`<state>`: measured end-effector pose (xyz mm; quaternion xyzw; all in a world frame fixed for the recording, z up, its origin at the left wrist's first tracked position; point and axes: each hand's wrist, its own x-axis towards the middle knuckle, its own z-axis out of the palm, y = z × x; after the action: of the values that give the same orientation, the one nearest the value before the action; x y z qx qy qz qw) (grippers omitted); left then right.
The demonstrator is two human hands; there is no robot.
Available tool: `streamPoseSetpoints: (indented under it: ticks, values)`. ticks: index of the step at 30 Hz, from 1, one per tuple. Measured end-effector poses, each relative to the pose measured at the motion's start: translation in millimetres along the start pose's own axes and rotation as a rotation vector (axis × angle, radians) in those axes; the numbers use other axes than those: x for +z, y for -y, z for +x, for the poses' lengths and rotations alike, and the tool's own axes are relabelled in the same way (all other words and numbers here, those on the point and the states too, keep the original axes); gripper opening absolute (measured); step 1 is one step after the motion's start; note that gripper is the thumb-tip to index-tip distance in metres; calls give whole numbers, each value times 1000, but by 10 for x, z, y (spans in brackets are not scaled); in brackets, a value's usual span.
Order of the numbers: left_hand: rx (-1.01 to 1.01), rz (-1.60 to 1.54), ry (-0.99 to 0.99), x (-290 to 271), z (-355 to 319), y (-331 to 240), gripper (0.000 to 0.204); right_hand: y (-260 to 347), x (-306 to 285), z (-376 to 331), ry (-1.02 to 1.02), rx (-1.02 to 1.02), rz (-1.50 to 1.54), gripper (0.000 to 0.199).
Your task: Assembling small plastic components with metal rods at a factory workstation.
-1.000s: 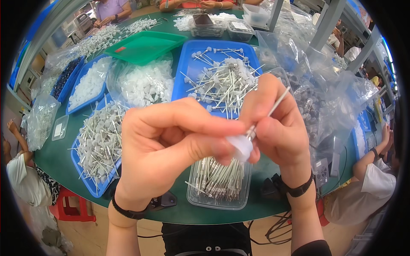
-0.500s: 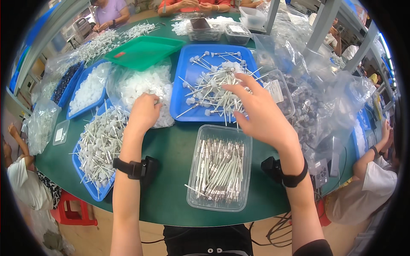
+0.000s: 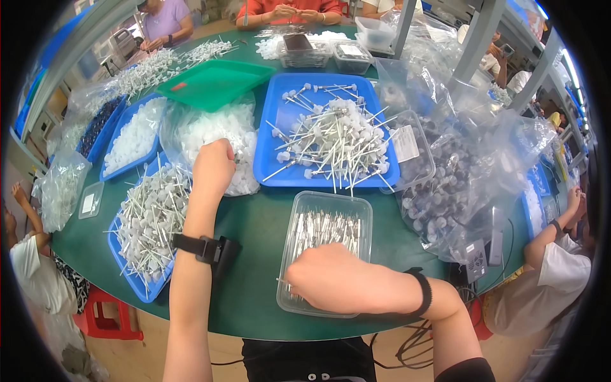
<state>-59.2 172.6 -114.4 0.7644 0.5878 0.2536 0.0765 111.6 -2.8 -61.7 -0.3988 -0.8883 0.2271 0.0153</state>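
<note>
My left hand [image 3: 214, 167] reaches into a clear bag of small white plastic caps [image 3: 216, 137], fingers curled down among them; I cannot see what it holds. My right hand [image 3: 324, 277] rests inside a clear plastic box [image 3: 347, 210] full of thin metal pins, its fingers closed around a pin at the box's near left side. Beyond the box a blue tray [image 3: 267, 162] holds finished pins with white caps [image 3: 337, 140], lying loosely piled.
A second blue tray of capped pins [image 3: 149, 219] lies at my left. Bags of dark parts [image 3: 445, 184] crowd the right. A green tray [image 3: 213, 83], more blue trays and clear boxes sit farther back. Other people work around the green table [image 3: 254, 223].
My right hand has come back from the blue tray into the clear pin box. My left hand moved a little farther into the bag of white caps.
</note>
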Motion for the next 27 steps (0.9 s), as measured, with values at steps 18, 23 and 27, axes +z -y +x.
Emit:
streamPoseSetpoints:
  ticks: [18, 23, 27]
  values:
    - [98, -1668, 427, -1044, -947, -1310, 27, 159, -713, -502, -1191, -174, 704, 20]
    - [-70, -1820, 544, -1050, -988, -1314, 28, 75, -639, -555, -1230, -303, 690, 21]
    - [-103, -1808, 594, -1039, -1007, -1322, 38, 42, -629, -482, -1175, -355, 612, 21]
